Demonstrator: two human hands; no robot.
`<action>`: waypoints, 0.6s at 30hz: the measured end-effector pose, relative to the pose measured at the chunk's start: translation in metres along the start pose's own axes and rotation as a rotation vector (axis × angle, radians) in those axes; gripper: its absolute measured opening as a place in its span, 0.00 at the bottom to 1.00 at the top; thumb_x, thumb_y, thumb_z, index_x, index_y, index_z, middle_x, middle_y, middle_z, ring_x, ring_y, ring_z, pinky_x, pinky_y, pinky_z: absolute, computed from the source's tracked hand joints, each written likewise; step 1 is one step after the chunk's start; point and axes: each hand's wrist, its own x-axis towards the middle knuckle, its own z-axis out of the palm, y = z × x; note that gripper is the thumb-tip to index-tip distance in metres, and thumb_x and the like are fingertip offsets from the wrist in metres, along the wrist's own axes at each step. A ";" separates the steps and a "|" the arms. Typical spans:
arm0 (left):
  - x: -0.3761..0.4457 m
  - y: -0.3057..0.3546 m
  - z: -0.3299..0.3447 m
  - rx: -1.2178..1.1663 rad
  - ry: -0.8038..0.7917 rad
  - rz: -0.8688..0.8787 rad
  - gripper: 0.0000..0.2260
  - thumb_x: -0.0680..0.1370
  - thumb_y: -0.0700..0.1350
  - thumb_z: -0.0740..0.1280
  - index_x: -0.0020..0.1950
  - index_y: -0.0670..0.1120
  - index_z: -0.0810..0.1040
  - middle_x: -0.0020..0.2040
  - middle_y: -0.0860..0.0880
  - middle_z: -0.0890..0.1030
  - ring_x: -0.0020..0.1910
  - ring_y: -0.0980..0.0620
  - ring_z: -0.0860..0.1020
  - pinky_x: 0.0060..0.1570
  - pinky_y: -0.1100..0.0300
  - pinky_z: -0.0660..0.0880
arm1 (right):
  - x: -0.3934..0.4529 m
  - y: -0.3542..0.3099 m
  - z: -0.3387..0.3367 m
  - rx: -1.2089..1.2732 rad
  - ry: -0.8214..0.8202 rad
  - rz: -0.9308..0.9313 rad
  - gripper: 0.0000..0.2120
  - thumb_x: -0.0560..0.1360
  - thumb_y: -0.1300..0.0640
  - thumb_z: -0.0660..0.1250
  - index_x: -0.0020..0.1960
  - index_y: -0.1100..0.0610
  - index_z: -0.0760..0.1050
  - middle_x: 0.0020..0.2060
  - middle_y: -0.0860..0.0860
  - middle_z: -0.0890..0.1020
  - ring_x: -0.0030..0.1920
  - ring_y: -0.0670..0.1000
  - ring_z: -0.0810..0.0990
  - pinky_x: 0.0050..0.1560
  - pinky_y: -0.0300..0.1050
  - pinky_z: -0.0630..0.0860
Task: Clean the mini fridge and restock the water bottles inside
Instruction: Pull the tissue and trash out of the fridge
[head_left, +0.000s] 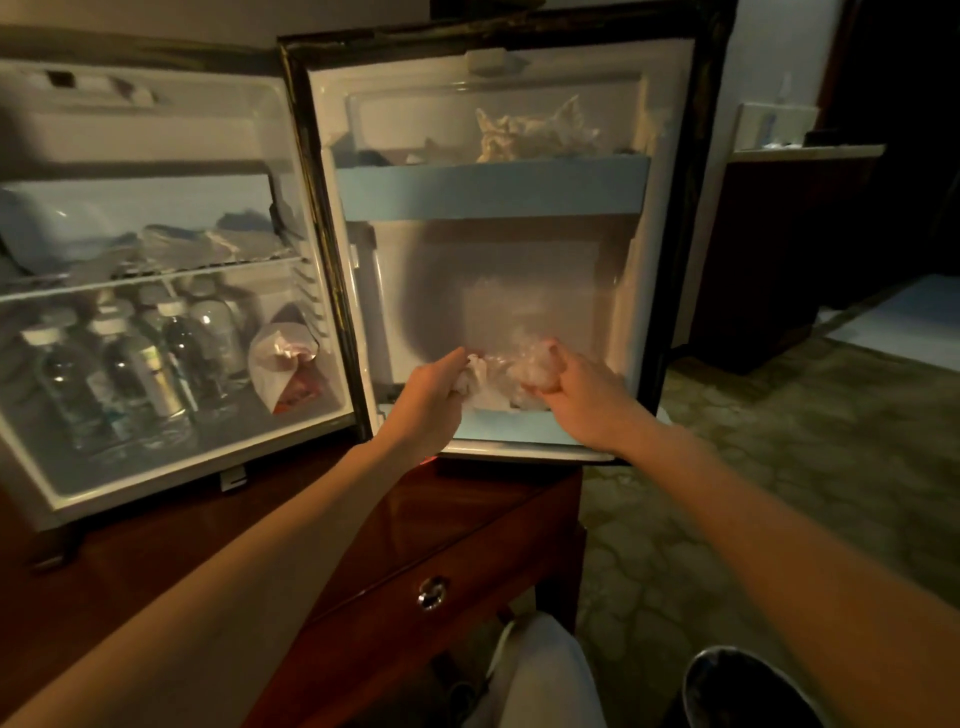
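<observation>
The mini fridge (171, 291) stands open on a dark wooden cabinet (415, 525); its door (493, 249) is swung fully out to the right. Both hands work at the lower door shelf (519, 423); the left hand (431, 392) has its fingers curled round a crumpled white cloth or tissue (475, 371); the right hand (576, 389) pinches a wad of clear crinkled plastic (524, 371) just beside it. The water bottles (130, 364) stand clustered on the floor of the main compartment, below the wire shelf (156, 280); a white bag or wrapper (283, 364) leans to their right.

Risks from this position, as a judgement:
- The plastic is thin and loosely bunched; a weak pinch could let it drop behind the shelf lip or onto the carpet (779, 467).
- Pressure on the open door could tip or shift the fridge on the polished cabinet top; the bottles would then topple.
- Wiping with clutter in the shelf would leave patches uncleaned.

Limits of observation:
- The light is dim and the picture soft; whether the cloth is damp cannot be told.
- The upper door shelf (493, 187) holds a pale crumpled item (535, 130); its nature is unclear.
- Items on the wire shelf are blurred; bottle count and fill level cannot be read.
- The fingertips of both hands are partly buried in the material.
</observation>
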 end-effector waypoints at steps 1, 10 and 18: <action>0.000 0.005 0.004 -0.018 -0.004 0.010 0.17 0.75 0.27 0.56 0.52 0.44 0.77 0.45 0.44 0.81 0.44 0.46 0.80 0.43 0.49 0.78 | -0.004 0.000 -0.002 0.014 0.025 -0.027 0.22 0.80 0.55 0.63 0.71 0.55 0.62 0.53 0.57 0.79 0.54 0.61 0.77 0.44 0.45 0.64; -0.014 0.036 0.058 -0.036 -0.135 -0.005 0.07 0.81 0.37 0.59 0.51 0.44 0.76 0.31 0.52 0.75 0.25 0.58 0.72 0.28 0.53 0.71 | -0.062 0.025 -0.008 0.080 0.186 -0.089 0.18 0.73 0.58 0.68 0.62 0.58 0.69 0.40 0.50 0.74 0.38 0.55 0.76 0.38 0.49 0.72; -0.045 0.062 0.164 -0.167 -0.423 0.000 0.14 0.79 0.48 0.55 0.44 0.40 0.73 0.40 0.45 0.74 0.38 0.48 0.75 0.36 0.52 0.70 | -0.149 0.109 0.010 0.097 0.147 0.162 0.12 0.76 0.53 0.66 0.59 0.54 0.70 0.42 0.47 0.78 0.42 0.51 0.78 0.41 0.48 0.74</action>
